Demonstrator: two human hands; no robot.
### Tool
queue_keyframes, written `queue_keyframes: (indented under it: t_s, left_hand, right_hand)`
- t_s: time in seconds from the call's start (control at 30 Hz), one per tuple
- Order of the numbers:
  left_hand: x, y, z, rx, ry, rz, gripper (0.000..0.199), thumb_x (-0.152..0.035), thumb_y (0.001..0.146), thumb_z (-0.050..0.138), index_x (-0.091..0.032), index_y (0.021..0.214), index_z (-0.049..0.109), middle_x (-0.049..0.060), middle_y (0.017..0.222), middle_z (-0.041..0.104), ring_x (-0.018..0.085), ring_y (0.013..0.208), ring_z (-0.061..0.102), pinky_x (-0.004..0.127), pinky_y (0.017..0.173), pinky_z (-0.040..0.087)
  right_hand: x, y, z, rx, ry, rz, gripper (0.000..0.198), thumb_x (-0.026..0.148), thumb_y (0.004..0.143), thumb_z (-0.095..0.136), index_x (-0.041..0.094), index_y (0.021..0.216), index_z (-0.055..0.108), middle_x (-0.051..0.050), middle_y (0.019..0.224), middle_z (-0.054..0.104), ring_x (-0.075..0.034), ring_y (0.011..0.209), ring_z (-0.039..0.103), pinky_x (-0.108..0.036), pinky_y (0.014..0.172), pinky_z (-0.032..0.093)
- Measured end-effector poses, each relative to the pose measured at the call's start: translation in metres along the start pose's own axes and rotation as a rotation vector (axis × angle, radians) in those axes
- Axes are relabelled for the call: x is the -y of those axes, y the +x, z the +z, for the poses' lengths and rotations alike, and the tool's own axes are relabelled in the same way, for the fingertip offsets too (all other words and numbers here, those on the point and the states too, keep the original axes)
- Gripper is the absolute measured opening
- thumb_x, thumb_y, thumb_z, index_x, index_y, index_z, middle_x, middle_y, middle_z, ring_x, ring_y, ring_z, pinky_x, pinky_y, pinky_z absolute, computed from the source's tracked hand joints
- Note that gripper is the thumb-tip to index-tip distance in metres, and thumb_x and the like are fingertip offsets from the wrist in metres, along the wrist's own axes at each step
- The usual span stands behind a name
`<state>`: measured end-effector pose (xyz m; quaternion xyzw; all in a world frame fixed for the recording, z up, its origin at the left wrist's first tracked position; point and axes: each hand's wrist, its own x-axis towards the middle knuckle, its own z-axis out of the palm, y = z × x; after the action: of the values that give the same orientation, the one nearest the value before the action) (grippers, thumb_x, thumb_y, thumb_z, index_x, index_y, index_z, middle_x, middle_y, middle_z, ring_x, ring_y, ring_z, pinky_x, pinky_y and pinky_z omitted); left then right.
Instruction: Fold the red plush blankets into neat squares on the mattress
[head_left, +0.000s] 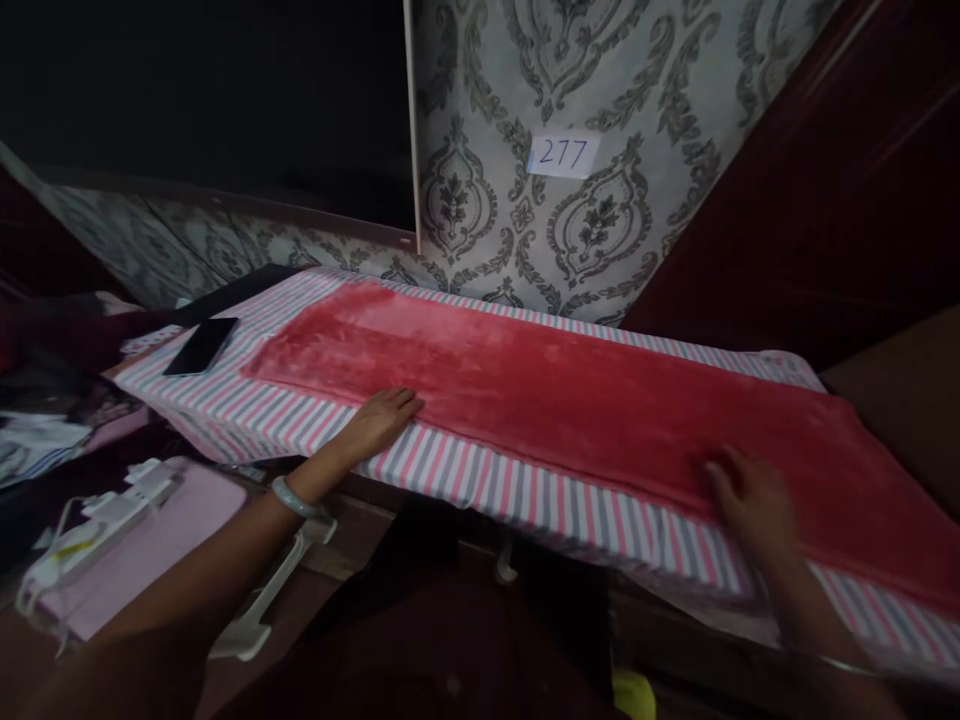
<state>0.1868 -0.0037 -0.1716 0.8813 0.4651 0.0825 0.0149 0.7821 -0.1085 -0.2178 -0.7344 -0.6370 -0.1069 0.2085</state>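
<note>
A red cloth (525, 380) lies along the table's striped cover (442, 462), right of a phone (201, 347). The left hand (384, 420) rests loosely flattened on its near edge, gripping nothing; the blurred right hand (757, 505) is half open, thumb parted, at the near right.

Long table under striped cloth (450, 465), red plush fabric (517, 385) spread lengthwise, dark phone (201, 347) near the left end

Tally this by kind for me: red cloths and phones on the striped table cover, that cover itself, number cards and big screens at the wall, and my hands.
Red cloth: 1
Phone: 1
Striped table cover: 1
Number card: 1
Big screen: 1
Hands: 2, left hand and right hand
Total: 7
</note>
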Motion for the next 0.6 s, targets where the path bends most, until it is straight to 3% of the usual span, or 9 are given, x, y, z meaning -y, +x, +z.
queue_keyframes:
  t_s: [0.07, 0.13, 0.23, 0.4, 0.5, 0.6]
  left_hand:
    - [0.0, 0.004, 0.004, 0.0, 0.019, 0.004, 0.044, -0.014, 0.1, 0.035, -0.014, 0.134, 0.063, 0.019, 0.135, 0.064, 0.032, 0.128, 0.057, 0.052, 0.113, 0.043]
    - [0.002, 0.006, 0.007, 0.003, 0.039, -0.001, 0.047, -0.011, 0.098, 0.035, -0.014, 0.136, 0.061, 0.018, 0.137, 0.063, 0.032, 0.13, 0.055, 0.052, 0.112, 0.043]
    - [0.006, 0.007, 0.009, 0.001, 0.055, 0.015, 0.049, -0.008, 0.098, 0.034, -0.015, 0.139, 0.059, 0.017, 0.141, 0.06, 0.031, 0.131, 0.054, 0.051, 0.111, 0.043]
    - [0.013, 0.006, 0.004, -0.045, 0.111, 0.042, 0.044, -0.009, 0.098, 0.039, -0.017, 0.134, 0.063, 0.016, 0.137, 0.062, 0.031, 0.125, 0.058, 0.049, 0.106, 0.047]
    - [0.019, 0.005, 0.002, -0.105, 0.118, 0.043, 0.038, -0.009, 0.096, 0.044, -0.015, 0.125, 0.068, 0.017, 0.12, 0.069, 0.03, 0.112, 0.063, 0.046, 0.1, 0.05]
    - [0.026, 0.002, 0.004, -0.184, 0.107, 0.036, 0.038, -0.009, 0.095, 0.047, -0.018, 0.125, 0.069, 0.016, 0.117, 0.07, 0.031, 0.111, 0.063, 0.046, 0.098, 0.051]
  right_hand:
    - [0.046, -0.009, -0.003, 0.012, 0.11, -0.167, 0.066, 0.062, 0.097, 0.035, 0.025, 0.147, 0.054, -0.015, 0.144, 0.06, -0.036, 0.135, 0.055, -0.058, 0.114, 0.044]
    - [0.082, -0.019, 0.0, 0.068, 0.155, -0.332, 0.059, 0.055, 0.097, 0.044, 0.026, 0.147, 0.055, -0.013, 0.149, 0.057, -0.033, 0.136, 0.054, -0.054, 0.114, 0.045]
    - [0.109, -0.03, 0.008, 0.128, 0.149, -0.447, 0.051, 0.036, 0.099, 0.044, 0.025, 0.147, 0.056, -0.012, 0.147, 0.06, -0.03, 0.13, 0.059, -0.05, 0.11, 0.049]
    - [0.112, -0.026, 0.013, 0.123, 0.019, -0.438, 0.058, 0.01, 0.092, 0.036, 0.022, 0.143, 0.062, -0.011, 0.137, 0.068, -0.028, 0.119, 0.065, -0.047, 0.102, 0.055]
    - [0.108, -0.02, 0.009, 0.092, 0.008, -0.453, 0.055, 0.009, 0.092, 0.037, 0.019, 0.137, 0.067, -0.011, 0.133, 0.071, -0.026, 0.117, 0.067, -0.044, 0.1, 0.056]
    - [0.104, -0.019, 0.007, 0.04, 0.049, -0.443, 0.052, 0.012, 0.094, 0.038, 0.018, 0.136, 0.068, -0.012, 0.13, 0.072, -0.026, 0.118, 0.067, -0.045, 0.103, 0.055]
